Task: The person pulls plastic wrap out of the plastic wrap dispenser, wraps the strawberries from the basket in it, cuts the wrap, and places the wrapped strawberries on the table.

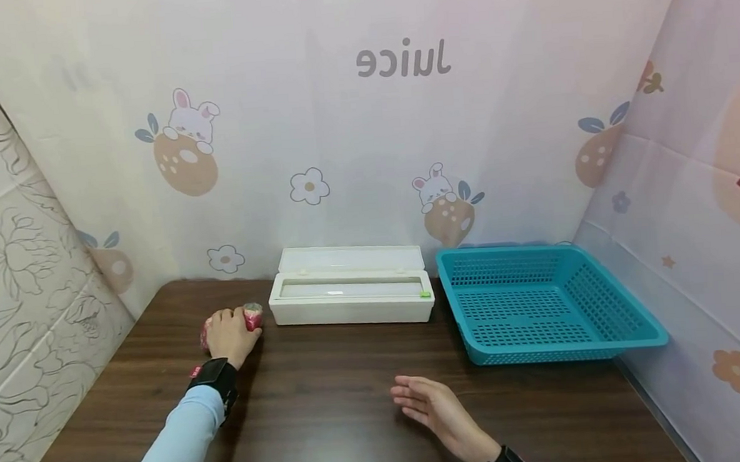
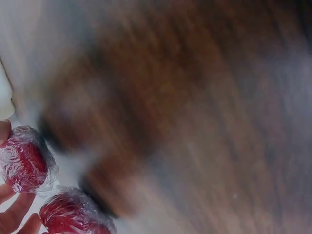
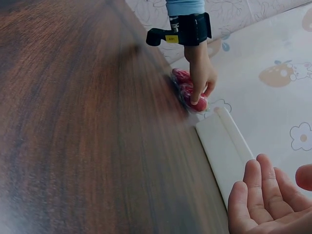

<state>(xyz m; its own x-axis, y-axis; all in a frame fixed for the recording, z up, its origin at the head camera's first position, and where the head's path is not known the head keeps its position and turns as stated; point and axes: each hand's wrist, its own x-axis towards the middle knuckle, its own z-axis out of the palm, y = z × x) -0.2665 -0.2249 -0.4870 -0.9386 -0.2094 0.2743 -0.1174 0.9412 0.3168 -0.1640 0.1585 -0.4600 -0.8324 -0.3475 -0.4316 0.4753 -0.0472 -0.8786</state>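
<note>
My left hand point(image 1: 230, 335) is at the left back of the table, its fingers and thumb around a red round thing wrapped in clear film point(image 1: 253, 316). The left wrist view shows this wrapped red thing point(image 2: 27, 163) between thumb and fingers, with a second wrapped red thing point(image 2: 73, 214) close beside it. In the head view most of both is hidden under the hand. My right hand point(image 1: 437, 412) is held over the front middle of the table, fingers extended and nothing in its palm. The right wrist view also shows that right hand point(image 3: 270, 200) with fingers spread slightly.
A long white box point(image 1: 350, 312) with its lid point(image 1: 350, 259) raised stands at the back middle; a small green piece point(image 1: 425, 294) sits on its right end. Right of it is a blue-green perforated basket point(image 1: 559, 354). Printed curtains point(image 1: 311, 120) hang behind the brown table point(image 1: 331, 405).
</note>
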